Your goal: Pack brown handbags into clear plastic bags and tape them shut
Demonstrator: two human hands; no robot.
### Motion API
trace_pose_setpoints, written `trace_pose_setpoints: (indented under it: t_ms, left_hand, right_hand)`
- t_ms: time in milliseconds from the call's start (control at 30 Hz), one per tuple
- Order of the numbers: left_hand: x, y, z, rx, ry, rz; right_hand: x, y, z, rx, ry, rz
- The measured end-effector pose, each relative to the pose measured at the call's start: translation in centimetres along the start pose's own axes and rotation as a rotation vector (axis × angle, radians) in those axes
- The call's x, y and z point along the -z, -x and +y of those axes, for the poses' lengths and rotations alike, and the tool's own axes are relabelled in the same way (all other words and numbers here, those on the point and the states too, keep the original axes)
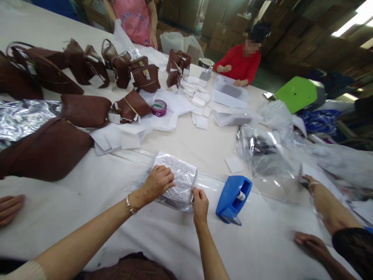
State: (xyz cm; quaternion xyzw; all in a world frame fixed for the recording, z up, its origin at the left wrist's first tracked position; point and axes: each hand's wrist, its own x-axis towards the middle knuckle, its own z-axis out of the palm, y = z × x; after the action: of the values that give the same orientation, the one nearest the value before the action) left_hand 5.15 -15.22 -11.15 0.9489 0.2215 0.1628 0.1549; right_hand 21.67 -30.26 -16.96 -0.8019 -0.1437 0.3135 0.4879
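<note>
A clear plastic bag (181,186) with printed text lies flat on the table in front of me, something whitish and grey inside it. On its upper left part rests my left hand (159,182), fingers curled in against the plastic; their tips are partly hidden. My right hand (200,205) pinches the bag's right edge between thumb and fingers. Just right of that hand stands a blue tape dispenser (234,199), apart from it. More clear plastic bags (210,182) lie flat beneath and beside the packet.
Brown handbags (86,111) crowd the left side, near a purple tape roll (159,108). White paper pieces (198,97) and a pile of clear bags (262,151) lie beyond. A co-worker's hands (311,241) are at right, another's hand (11,210) at left. Two people stand across the table.
</note>
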Motion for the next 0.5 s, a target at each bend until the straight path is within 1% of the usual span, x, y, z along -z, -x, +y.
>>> trace_pose_setpoints:
  t_ms: [67, 100, 167, 233, 267, 300, 367, 400, 433, 467, 500]
  left_hand:
    - [-0.4, 0.0, 0.1, 0.003, -0.024, 0.073]
    - [-0.6, 0.0, 0.1, 0.009, -0.01, 0.097]
    - [-0.9, -0.1, 0.0, 0.032, 0.029, 0.102]
    - [-1.1, -0.2, -0.1, 0.061, 0.061, 0.078]
    - [-1.1, -0.3, -0.2, 0.07, 0.074, 0.068]
    - [-1.1, -0.4, -0.3, 0.078, 0.085, 0.065]
    - [-1.2, -0.5, -0.5, 0.086, 0.102, 0.065]
    - [-1.2, -0.6, -0.5, 0.089, 0.111, 0.064]
    - [-1.2, -0.6, -0.6, 0.092, 0.121, 0.06]
    - [-1.3, -0.7, -0.6, 0.096, 0.13, 0.058]
    - [-1.3, -0.7, -0.6, 0.101, 0.139, 0.06]
  right_hand:
    - [0.4, 0.0, -0.5, 0.017, 0.065, 0.02]
    - [1.0, 0.3, -0.8, 0.029, 0.095, 0.039]
    - [2.9, 1.5, -1.5, 0.062, 0.145, 0.077]
    - [5.9, 3.3, -2.0, 0.126, 0.196, 0.106]
    - [7.8, 4.2, -2.0, 0.155, 0.221, 0.137]
    - [9.8, 5.0, -1.9, 0.164, 0.24, 0.197]
    - [13.9, 5.8, -1.4, 0.101, 0.227, 0.39]
    - [15.6, 5.8, -0.9, 0.043, 0.196, 0.484]
    - [17.1, 5.5, -0.5, -0.018, 0.155, 0.548]
    - [18.3, 4.9, 0.0, -0.068, 0.117, 0.571]
    - [19.0, 4.2, 0.5, -0.104, 0.087, 0.554]
